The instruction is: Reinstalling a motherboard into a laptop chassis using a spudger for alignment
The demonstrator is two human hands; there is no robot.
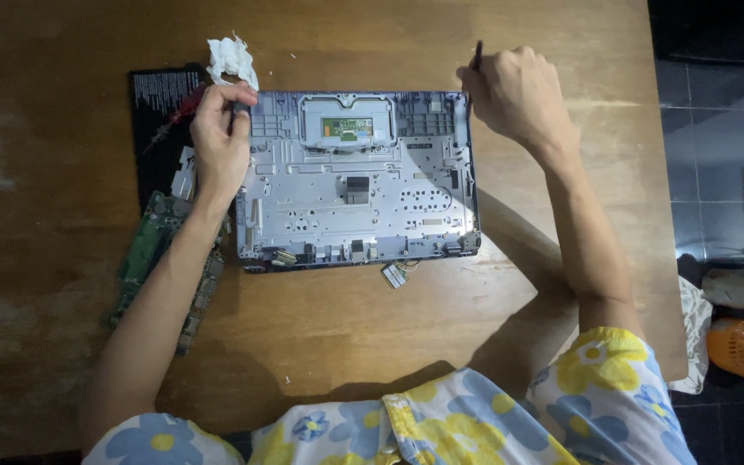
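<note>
On the wooden table (346, 327), the left hand (220, 142) pinches the far left corner of the opened laptop shell (359, 181), while the right hand (518, 95) grips a thin dark tool (477, 55) at its far right corner.

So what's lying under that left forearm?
A green circuit board lies on the wooden table beneath the left forearm, beside the opened laptop shell. Its edges show on both sides; the middle strip is covered by the arm.

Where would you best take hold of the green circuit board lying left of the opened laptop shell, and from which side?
Grip the green circuit board by its long edges, coming from its left: it lies flat, and the left hand's forearm crosses its right side.
</note>
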